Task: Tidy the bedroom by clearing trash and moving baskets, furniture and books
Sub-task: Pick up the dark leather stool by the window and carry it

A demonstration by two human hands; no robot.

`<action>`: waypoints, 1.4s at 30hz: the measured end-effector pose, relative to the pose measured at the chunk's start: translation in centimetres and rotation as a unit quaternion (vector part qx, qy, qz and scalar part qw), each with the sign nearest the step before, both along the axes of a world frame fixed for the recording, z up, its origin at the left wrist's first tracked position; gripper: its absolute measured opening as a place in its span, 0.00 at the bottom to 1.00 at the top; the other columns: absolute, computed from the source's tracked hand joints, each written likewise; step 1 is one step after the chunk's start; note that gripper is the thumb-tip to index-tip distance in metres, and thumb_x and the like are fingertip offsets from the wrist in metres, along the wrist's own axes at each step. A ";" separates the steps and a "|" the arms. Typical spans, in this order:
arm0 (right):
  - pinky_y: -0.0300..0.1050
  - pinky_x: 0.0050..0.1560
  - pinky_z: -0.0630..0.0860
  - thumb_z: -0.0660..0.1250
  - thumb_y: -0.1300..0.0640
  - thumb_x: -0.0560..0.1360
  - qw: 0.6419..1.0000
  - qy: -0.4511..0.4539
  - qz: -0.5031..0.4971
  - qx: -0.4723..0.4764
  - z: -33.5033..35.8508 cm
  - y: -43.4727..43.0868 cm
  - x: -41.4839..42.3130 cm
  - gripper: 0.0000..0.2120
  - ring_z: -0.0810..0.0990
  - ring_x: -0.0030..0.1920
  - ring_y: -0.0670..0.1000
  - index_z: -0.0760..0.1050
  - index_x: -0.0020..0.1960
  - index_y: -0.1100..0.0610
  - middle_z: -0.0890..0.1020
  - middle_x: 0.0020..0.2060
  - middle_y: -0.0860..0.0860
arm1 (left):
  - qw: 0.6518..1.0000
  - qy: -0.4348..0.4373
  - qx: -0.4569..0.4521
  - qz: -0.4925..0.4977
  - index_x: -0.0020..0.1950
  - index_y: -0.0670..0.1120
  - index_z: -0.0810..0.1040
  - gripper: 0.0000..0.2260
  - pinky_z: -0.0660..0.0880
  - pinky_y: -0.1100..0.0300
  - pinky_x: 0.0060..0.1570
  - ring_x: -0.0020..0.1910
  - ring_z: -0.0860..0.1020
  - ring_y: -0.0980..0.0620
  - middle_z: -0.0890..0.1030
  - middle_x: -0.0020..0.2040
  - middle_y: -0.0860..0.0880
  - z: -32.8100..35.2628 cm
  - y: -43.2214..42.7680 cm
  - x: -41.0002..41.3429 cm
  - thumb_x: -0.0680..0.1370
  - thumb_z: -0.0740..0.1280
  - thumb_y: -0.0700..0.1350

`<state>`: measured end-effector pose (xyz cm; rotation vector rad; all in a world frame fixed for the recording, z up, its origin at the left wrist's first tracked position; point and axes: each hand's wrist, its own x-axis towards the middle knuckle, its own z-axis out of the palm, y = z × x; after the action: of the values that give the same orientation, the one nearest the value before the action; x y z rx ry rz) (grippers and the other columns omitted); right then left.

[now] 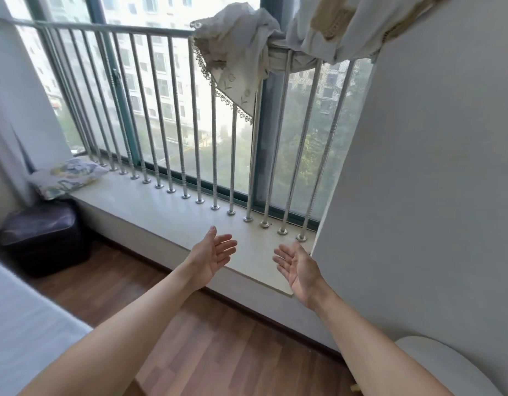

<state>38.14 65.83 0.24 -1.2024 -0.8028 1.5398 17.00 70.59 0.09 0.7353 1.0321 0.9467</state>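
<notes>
Above the window sill (161,208), the left grip (210,257) and right grip (300,270) are being held wide open, palms facing, nothing being grasped. The dark stool (44,232) is being left well apart on the floor (218,338), far left; reaching forward, the railing (150,30) could be struck.

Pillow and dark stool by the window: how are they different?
The pillow lies up on the window sill; the stool stands lower, on the wooden floor. The pillow is pale with a blue and yellow pattern; the stool is plain and dark. The pillow is flat; the stool is boxy. Both sit at the window's left end.
</notes>
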 end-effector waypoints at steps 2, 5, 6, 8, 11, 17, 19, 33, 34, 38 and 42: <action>0.51 0.75 0.59 0.46 0.46 0.83 1.000 0.000 0.004 -0.003 -0.2 0.2 -1.5 0.28 0.66 0.72 0.57 0.59 0.75 0.65 0.66 0.73 0.60 | 1.000 -0.003 0.002 0.007 0.65 0.41 0.72 0.25 0.65 0.51 0.69 0.63 0.74 0.46 0.78 0.61 0.44 -0.1 -0.3 -1.6 0.82 0.49 0.58; 0.51 0.75 0.59 0.45 0.46 0.83 1.000 -0.001 0.015 -0.004 -0.4 0.7 -3.8 0.28 0.66 0.72 0.57 0.59 0.75 0.65 0.66 0.73 0.60 | 1.000 -0.009 0.004 0.021 0.66 0.41 0.72 0.25 0.66 0.51 0.68 0.64 0.74 0.45 0.78 0.62 0.43 -0.3 -0.4 -4.3 0.82 0.49 0.58; 0.51 0.75 0.59 0.45 0.46 0.83 1.000 -0.002 0.018 -0.004 -0.4 0.8 -4.5 0.28 0.66 0.72 0.57 0.59 0.75 0.65 0.66 0.73 0.60 | 1.000 -0.012 0.003 0.026 0.66 0.41 0.72 0.26 0.67 0.52 0.67 0.64 0.74 0.45 0.78 0.62 0.43 -0.4 -0.3 -5.1 0.82 0.49 0.58; 0.51 0.75 0.59 0.45 0.46 0.83 1.000 -0.004 0.025 -0.003 -0.4 1.1 -6.0 0.28 0.66 0.72 0.57 0.59 0.75 0.65 0.67 0.72 0.60 | 0.999 -0.016 0.001 0.038 0.66 0.41 0.72 0.26 0.67 0.52 0.66 0.64 0.74 0.45 0.78 0.62 0.43 -0.6 -0.2 -6.7 0.82 0.49 0.58; 0.51 0.74 0.60 0.45 0.46 0.83 0.999 -0.006 0.040 -0.002 -0.5 1.7 -8.1 0.28 0.67 0.72 0.57 0.59 0.74 0.65 0.67 0.72 0.59 | 0.998 -0.020 -0.001 0.055 0.65 0.41 0.73 0.25 0.68 0.53 0.65 0.64 0.74 0.45 0.78 0.62 0.42 -0.8 0.2 -8.8 0.82 0.50 0.58; 0.50 0.74 0.61 0.47 0.47 0.83 0.998 -0.009 0.065 -0.018 -1.4 3.9 -11.4 0.27 0.69 0.70 0.56 0.61 0.74 0.65 0.69 0.71 0.59 | 0.996 -0.025 -0.013 0.085 0.63 0.41 0.73 0.25 0.67 0.53 0.66 0.64 0.74 0.45 0.78 0.62 0.42 -1.6 0.9 -11.2 0.82 0.49 0.58; 0.51 0.74 0.61 0.47 0.46 0.83 0.997 -0.011 0.074 -0.023 -1.7 5.1 -12.2 0.27 0.69 0.70 0.56 0.62 0.73 0.64 0.69 0.71 0.59 | 0.995 -0.027 -0.019 0.094 0.63 0.41 0.73 0.25 0.66 0.52 0.68 0.65 0.74 0.44 0.78 0.62 0.42 -2.0 1.4 -11.9 0.82 0.49 0.59; 0.50 0.72 0.63 0.48 0.47 0.83 0.977 -0.014 0.209 -0.038 -3.0 22.1 -19.9 0.26 0.72 0.67 0.55 0.64 0.72 0.64 0.72 0.68 0.58 | 0.972 -0.025 -0.016 0.235 0.66 0.40 0.71 0.26 0.66 0.53 0.65 0.67 0.71 0.43 0.76 0.62 0.41 -3.1 11.9 -19.5 0.82 0.47 0.58; 0.49 0.72 0.64 0.48 0.48 0.83 0.976 -0.014 0.215 -0.035 -2.9 23.1 -20.3 0.26 0.72 0.66 0.55 0.64 0.72 0.65 0.72 0.68 0.58 | 0.970 -0.023 -0.017 0.243 0.66 0.40 0.71 0.26 0.66 0.53 0.65 0.67 0.71 0.43 0.76 0.61 0.42 -3.0 12.5 -19.9 0.82 0.47 0.58; 0.50 0.73 0.62 0.48 0.48 0.84 0.965 -0.017 0.259 -0.036 -2.1 28.7 -21.9 0.25 0.71 0.69 0.55 0.64 0.72 0.65 0.72 0.68 0.58 | 0.958 -0.024 -0.018 0.285 0.67 0.40 0.70 0.27 0.63 0.51 0.71 0.68 0.71 0.44 0.76 0.62 0.41 -2.9 16.4 -21.2 0.82 0.47 0.58; 0.50 0.73 0.62 0.48 0.48 0.83 0.958 -0.013 0.283 -0.051 -3.1 32.8 -23.6 0.25 0.72 0.67 0.55 0.65 0.71 0.65 0.72 0.68 0.58 | 0.948 -0.029 -0.027 0.317 0.70 0.39 0.68 0.28 0.62 0.50 0.71 0.68 0.71 0.44 0.74 0.67 0.40 -4.0 18.2 -22.3 0.83 0.47 0.58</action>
<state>14.55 98.66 -2.90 -1.1222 -1.1661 2.0483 -5.28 88.78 -3.87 0.3180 1.2647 1.4730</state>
